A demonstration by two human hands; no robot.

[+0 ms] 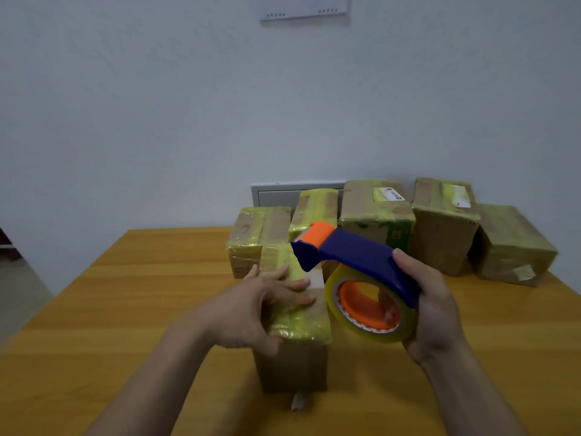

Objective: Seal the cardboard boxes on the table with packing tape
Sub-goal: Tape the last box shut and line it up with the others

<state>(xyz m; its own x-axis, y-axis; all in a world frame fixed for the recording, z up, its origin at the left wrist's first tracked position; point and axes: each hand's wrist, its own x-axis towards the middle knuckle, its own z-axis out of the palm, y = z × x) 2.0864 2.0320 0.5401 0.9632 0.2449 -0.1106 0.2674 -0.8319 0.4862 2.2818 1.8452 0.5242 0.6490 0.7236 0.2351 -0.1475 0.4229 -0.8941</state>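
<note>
Smoothing tape down, the left hand [251, 309] lies flat on the near box [295, 338] at lower centre; the right hand [430, 313] grips the tape dispenser [361, 265] just right of it; next, probably another strip

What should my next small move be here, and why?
Probably lower the blue and orange plastic tape dispenser onto the near brown cardboard box: the right hand grips it raised beside the box, while the left hand rests on the yellow-taped top, steadying it.
</note>
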